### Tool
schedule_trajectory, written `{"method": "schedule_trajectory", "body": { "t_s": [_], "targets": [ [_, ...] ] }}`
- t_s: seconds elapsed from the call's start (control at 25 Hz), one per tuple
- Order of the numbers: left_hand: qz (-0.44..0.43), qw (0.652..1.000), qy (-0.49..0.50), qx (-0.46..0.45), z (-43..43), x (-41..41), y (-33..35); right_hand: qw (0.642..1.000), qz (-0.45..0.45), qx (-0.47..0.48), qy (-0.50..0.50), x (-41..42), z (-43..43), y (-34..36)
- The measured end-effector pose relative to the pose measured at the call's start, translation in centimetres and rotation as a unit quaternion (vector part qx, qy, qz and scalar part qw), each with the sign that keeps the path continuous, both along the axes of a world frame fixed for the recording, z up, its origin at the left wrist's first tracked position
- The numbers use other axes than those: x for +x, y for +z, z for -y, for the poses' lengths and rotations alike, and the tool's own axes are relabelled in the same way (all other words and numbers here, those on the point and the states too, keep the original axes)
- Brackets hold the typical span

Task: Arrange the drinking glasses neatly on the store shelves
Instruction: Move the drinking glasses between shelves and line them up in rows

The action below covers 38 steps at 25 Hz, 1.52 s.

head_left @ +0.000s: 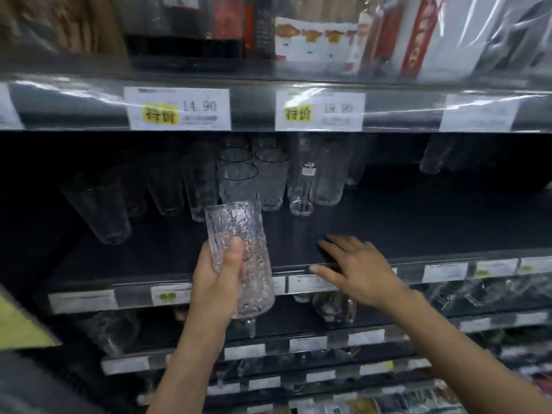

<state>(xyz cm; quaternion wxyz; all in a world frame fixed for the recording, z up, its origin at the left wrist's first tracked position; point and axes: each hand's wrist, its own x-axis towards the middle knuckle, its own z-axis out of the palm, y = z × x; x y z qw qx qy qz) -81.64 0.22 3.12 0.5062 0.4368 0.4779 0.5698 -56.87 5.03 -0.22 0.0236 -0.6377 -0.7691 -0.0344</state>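
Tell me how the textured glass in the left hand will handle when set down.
The glass looks rigid and probably fragile, being clear glassware. Its rough texture likely keeps the left hand's grip from slipping. Tall and tapered, it may tip if nudged.

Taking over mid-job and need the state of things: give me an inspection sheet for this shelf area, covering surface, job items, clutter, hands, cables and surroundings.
Surface: dark shelf, front part bare, price strip along its edge.
Job's things: textured glass held in front of the shelf's edge; clear glasses standing in rows at the back, a labelled bottle among them.
Clutter: nothing seen.
Hands: left hand grips the textured glass; right hand open, fingers spread at the shelf's front edge.
Cables: nothing seen.
Surroundings: price tags on the shelf above, boxed goods over them; blurred glassware on lower shelves.
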Motion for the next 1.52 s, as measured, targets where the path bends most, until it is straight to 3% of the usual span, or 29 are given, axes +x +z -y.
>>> {"method": "schedule_trajectory", "body": {
  "t_s": [0.2,0.4,0.64,0.8,1.08,1.4,1.52],
  "targets": [
    [-0.020,0.999,0.037,-0.007,0.2,8.8,0.1,0.999,0.029,0.000,0.017,8.7,-0.5,0.0],
    [-0.047,0.999,0.009,0.007,-1.7,15.2,0.3,0.999,0.037,0.009,0.030,14.3,-0.8,-0.2],
    [-0.085,0.996,0.014,0.038,-5.7,20.5,-0.1,0.995,0.035,0.090,0.018,17.6,-0.8,-1.7],
    [-0.108,0.993,0.015,0.041,-8.7,22.1,-0.8,0.987,0.012,0.157,0.034,18.8,-1.1,-2.9],
    [-0.147,0.988,0.026,0.043,-11.0,22.9,-1.3,0.980,0.004,0.191,0.048,19.0,-1.4,-3.5],
    [-0.322,0.945,0.049,0.005,-10.0,21.5,-2.4,0.975,0.010,0.218,0.042,19.0,-1.5,-3.9],
    [-0.340,0.938,0.062,-0.007,-10.8,21.5,-2.2,0.974,0.013,0.221,0.039,18.9,-1.4,-3.9]
  ]
}}
